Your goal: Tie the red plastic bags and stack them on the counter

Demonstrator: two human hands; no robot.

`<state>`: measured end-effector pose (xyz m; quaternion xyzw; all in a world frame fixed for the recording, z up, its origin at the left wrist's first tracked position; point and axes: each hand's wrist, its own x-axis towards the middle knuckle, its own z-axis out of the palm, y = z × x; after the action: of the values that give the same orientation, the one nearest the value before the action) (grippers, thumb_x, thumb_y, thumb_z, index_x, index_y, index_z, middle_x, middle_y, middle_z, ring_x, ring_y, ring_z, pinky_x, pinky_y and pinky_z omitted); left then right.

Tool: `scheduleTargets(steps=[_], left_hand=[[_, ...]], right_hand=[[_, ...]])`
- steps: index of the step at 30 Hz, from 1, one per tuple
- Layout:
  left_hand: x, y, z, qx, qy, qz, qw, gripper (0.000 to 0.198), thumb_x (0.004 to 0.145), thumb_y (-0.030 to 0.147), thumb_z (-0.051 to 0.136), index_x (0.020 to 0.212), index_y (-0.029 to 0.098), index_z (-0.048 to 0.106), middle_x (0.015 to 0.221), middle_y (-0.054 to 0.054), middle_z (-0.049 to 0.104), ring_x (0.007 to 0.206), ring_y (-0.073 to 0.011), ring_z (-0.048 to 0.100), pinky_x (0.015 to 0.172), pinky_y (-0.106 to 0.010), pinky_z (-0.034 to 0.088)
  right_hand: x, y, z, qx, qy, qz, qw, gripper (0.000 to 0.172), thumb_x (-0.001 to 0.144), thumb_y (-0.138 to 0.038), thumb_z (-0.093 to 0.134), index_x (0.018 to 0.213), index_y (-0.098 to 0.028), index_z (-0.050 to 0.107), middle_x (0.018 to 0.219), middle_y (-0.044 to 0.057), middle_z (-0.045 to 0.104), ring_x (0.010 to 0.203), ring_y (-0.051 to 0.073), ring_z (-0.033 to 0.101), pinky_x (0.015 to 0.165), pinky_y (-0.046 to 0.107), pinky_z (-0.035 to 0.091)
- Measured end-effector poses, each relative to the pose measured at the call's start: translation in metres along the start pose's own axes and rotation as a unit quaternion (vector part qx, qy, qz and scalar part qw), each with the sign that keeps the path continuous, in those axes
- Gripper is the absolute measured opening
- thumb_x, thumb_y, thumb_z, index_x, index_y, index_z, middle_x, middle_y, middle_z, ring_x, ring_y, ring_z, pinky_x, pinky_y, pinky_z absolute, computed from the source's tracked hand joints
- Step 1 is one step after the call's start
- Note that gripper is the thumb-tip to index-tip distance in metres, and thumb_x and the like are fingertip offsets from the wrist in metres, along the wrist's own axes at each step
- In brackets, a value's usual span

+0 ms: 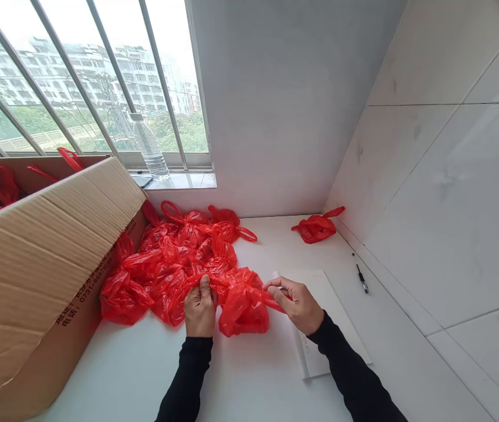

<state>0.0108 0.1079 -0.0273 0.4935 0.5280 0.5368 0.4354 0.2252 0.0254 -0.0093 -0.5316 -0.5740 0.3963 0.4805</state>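
Observation:
A red plastic bag (244,310) is stretched between my two hands just above the white table. My left hand (200,308) pinches its left end between thumb and fingers. On the other side, my right hand (295,305) grips the opposite handle, which is drawn out to the right. What the bag contains cannot be made out. Directly behind my left hand lies a heap of red plastic bags (187,252), several of them knotted with looped handles. Part of a white booklet (319,293) shows beneath my right hand and forearm.
At the left stands an open cardboard box (55,246) with more red bags inside. A single red bag (317,227) lies in the far corner, and a pen (362,279) lies near the right wall. The windowsill holds a water bottle (150,149).

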Motion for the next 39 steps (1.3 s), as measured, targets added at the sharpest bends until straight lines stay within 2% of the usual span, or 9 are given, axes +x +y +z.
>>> scheduleTargets(steps=[3,6,10,15,18,22,27,32,39], left_hand=[[0.007,-0.001,-0.003,-0.052,0.002,-0.03,0.998,0.049,0.081,0.063,0.062,0.058,0.02,0.056,0.049,0.001,0.056,0.047,-0.0144,0.052,0.051,-0.026,0.042],[0.008,0.002,-0.003,-0.122,-0.054,-0.077,0.988,0.056,0.077,0.073,0.057,0.073,0.018,0.063,0.06,-0.003,0.065,0.053,-0.0177,0.061,0.055,-0.029,0.049],[-0.003,0.009,0.0,-0.331,-0.161,-0.173,0.913,0.046,0.072,0.064,0.072,0.076,0.019,0.062,0.061,0.001,0.065,0.051,-0.0131,0.06,0.057,-0.026,0.051],[-0.015,0.015,0.007,-0.394,-0.243,-0.201,0.863,0.033,0.081,0.052,0.071,0.08,0.02,0.064,0.065,0.002,0.066,0.057,-0.0119,0.063,0.066,-0.025,0.054],[-0.013,0.018,0.006,-0.408,-0.218,-0.186,0.867,0.042,0.086,0.056,0.06,0.1,0.017,0.07,0.082,-0.006,0.072,0.073,-0.0186,0.069,0.077,-0.032,0.057],[-0.011,0.011,0.009,-0.351,-0.222,-0.175,0.893,0.043,0.084,0.045,0.065,0.118,0.018,0.069,0.1,-0.01,0.075,0.093,-0.0257,0.071,0.085,-0.037,0.056],[-0.015,-0.004,0.017,-0.212,-0.331,-0.166,0.904,0.044,0.064,0.022,0.085,0.106,0.02,0.074,0.094,-0.009,0.077,0.093,-0.0283,0.071,0.078,-0.033,0.057],[-0.013,-0.003,0.019,-0.184,-0.305,-0.116,0.927,0.041,0.061,0.016,0.085,0.101,0.017,0.075,0.094,-0.009,0.076,0.094,-0.0285,0.07,0.078,-0.033,0.057],[-0.018,-0.005,0.025,-0.22,-0.315,-0.132,0.914,0.047,0.056,0.008,0.085,0.101,0.017,0.075,0.088,-0.009,0.076,0.09,-0.0274,0.071,0.08,-0.034,0.057]], right_hand=[[0.001,-0.002,-0.002,-0.011,-0.034,-0.001,0.999,0.04,0.092,-0.054,0.055,0.098,-0.019,0.071,0.059,-0.003,0.054,0.05,0.011,0.042,0.05,0.025,0.033],[0.006,0.009,-0.002,0.026,-0.048,0.064,0.996,0.051,0.09,-0.064,0.052,0.113,-0.02,0.064,0.049,-0.008,0.046,0.039,0.01,0.037,0.042,0.024,0.029],[0.016,0.025,0.012,0.104,-0.053,0.193,0.974,0.073,0.088,-0.079,0.034,0.123,-0.019,0.055,0.058,-0.003,0.058,0.039,0.014,0.052,0.038,0.026,0.037],[0.021,0.026,0.032,0.184,-0.063,0.07,0.978,0.056,0.085,-0.069,0.057,0.108,-0.018,0.065,0.089,0.004,0.071,0.08,0.019,0.068,0.075,0.032,0.055],[0.019,0.023,0.029,0.231,-0.014,0.025,0.973,0.046,0.085,-0.06,0.064,0.106,-0.019,0.066,0.097,0.005,0.071,0.09,0.021,0.067,0.088,0.035,0.053],[0.016,0.022,0.021,0.225,0.014,0.031,0.974,0.04,0.085,-0.058,0.065,0.093,-0.018,0.068,0.084,0.003,0.069,0.078,0.02,0.065,0.075,0.033,0.054],[0.013,0.02,0.022,0.194,0.01,0.055,0.98,0.038,0.08,-0.053,0.072,0.095,-0.018,0.069,0.086,0.003,0.07,0.078,0.019,0.065,0.075,0.032,0.054],[0.011,0.018,0.02,0.259,-0.022,0.05,0.964,0.045,0.074,-0.043,0.081,0.109,-0.02,0.066,0.1,0.004,0.072,0.097,0.021,0.068,0.091,0.035,0.052],[0.011,0.025,0.018,0.187,0.036,0.068,0.979,0.038,0.081,-0.053,0.072,0.093,-0.017,0.07,0.082,0.004,0.071,0.074,0.019,0.065,0.071,0.032,0.052]])
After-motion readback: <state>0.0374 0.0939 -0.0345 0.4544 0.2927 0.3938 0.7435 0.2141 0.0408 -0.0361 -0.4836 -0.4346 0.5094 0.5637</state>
